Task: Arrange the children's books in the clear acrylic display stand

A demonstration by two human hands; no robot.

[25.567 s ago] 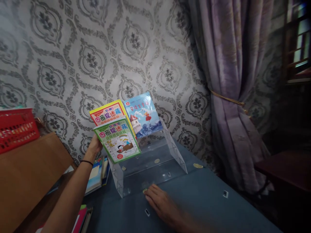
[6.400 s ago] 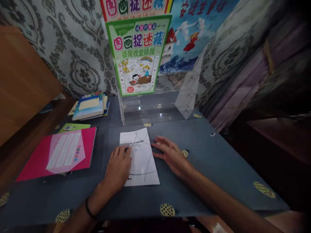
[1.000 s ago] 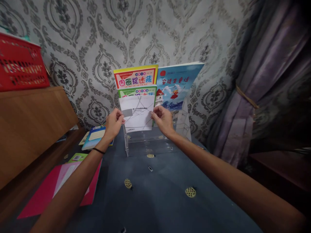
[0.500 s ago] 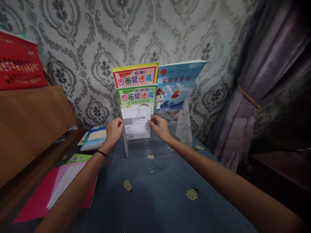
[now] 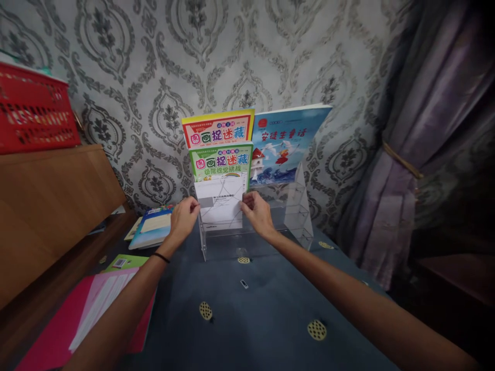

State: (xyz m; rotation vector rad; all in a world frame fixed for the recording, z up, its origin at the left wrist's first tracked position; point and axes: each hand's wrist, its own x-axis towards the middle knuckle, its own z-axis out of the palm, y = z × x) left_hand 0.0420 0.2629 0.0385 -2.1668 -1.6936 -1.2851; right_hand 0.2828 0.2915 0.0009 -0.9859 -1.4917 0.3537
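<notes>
A white booklet [image 5: 222,208] with a grey block on its cover stands upright in a clear acrylic rack [image 5: 263,247]. My left hand [image 5: 184,216] pinches its left edge, and my right hand [image 5: 257,211] pinches its right edge. Behind the booklet rises a green-framed picture book [image 5: 222,158], and behind that a red and yellow picture book [image 5: 218,129]. To their right, a large blue storybook [image 5: 284,147] leans in the rack's back tier.
Blue books [image 5: 152,226] lie at the left beside a wooden cabinet [image 5: 54,201] that bears a red basket [image 5: 36,111]. Nearer me is a pink folder [image 5: 54,319] with papers. A purple curtain [image 5: 390,196] hangs at the right, and patterned wallpaper stands behind the rack.
The whole scene sits slightly lower in view, as my head has tilted. Both hands keep their pinch on the white booklet, which stays in the same place in the rack.
</notes>
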